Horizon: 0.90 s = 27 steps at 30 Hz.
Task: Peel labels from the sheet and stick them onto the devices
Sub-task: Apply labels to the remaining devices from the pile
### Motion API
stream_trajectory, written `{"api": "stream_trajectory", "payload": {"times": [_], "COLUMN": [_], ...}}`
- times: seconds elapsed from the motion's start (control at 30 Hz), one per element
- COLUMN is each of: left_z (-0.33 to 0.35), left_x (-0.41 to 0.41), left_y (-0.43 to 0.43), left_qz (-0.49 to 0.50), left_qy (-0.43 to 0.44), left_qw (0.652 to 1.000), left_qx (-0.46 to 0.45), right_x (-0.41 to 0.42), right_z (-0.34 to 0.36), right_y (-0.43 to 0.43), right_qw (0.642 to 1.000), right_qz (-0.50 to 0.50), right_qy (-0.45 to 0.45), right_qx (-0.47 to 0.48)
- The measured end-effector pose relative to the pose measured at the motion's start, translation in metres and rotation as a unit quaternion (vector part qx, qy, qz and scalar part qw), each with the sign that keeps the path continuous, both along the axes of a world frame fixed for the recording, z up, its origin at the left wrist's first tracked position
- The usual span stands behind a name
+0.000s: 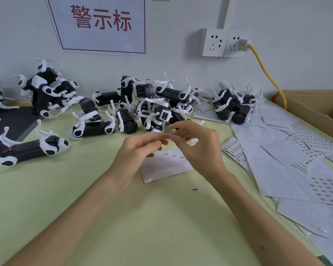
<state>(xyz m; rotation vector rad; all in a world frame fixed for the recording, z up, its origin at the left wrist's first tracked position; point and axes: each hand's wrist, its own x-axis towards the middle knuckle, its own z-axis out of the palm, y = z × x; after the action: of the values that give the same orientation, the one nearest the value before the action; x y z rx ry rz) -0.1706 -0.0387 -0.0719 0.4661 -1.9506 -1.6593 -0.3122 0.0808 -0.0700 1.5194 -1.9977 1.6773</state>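
White label sheet [158, 169] lies under right grip [198, 144], which pinches a label [171, 134].

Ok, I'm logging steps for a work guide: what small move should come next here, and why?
Probably carry the small label pinched by the right hand to the nearest device; it is already off the sheet, and no device is held.

Your bench: green table [142, 217], white wall [296, 35].
Facing you: red-lettered sign [98, 25], twin sockets [225, 42], yellow cable [265, 72] in the right one; cardboard box [315, 106] far right.
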Motion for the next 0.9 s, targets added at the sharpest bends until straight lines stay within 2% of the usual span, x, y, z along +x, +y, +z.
{"api": "stream_trajectory", "payload": {"times": [0.2,0.33,0.53,0.7,0.9], "left_z": [0.000,0.001,0.002,0.002,0.001], "left_x": [0.001,0.001,0.002,0.002,0.001], "left_y": [0.002,0.002,0.002,0.003,0.003], "left_qz": [-0.018,-0.017,-0.017,-0.015,-0.020], "left_qy": [0.007,0.007,0.010,0.010,0.016], "left_qw": [1.000,1.000,0.999,1.000,1.000], "left_qx": [-0.018,-0.026,-0.029,-0.025,-0.018], "right_x": [-0.002,-0.003,-0.007,-0.009,-0.013], "right_z": [0.001,0.003,0.005,0.004,0.003], "right_y": [0.000,-0.002,-0.001,-0.001,-0.001], "right_qw": [0.998,0.991,0.966,0.957,0.919], "right_qz": [0.003,0.037,0.101,0.115,0.173], "right_qy": [-0.054,-0.127,-0.236,-0.265,-0.353], "right_qx": [0.009,0.009,0.015,0.013,0.029]}}
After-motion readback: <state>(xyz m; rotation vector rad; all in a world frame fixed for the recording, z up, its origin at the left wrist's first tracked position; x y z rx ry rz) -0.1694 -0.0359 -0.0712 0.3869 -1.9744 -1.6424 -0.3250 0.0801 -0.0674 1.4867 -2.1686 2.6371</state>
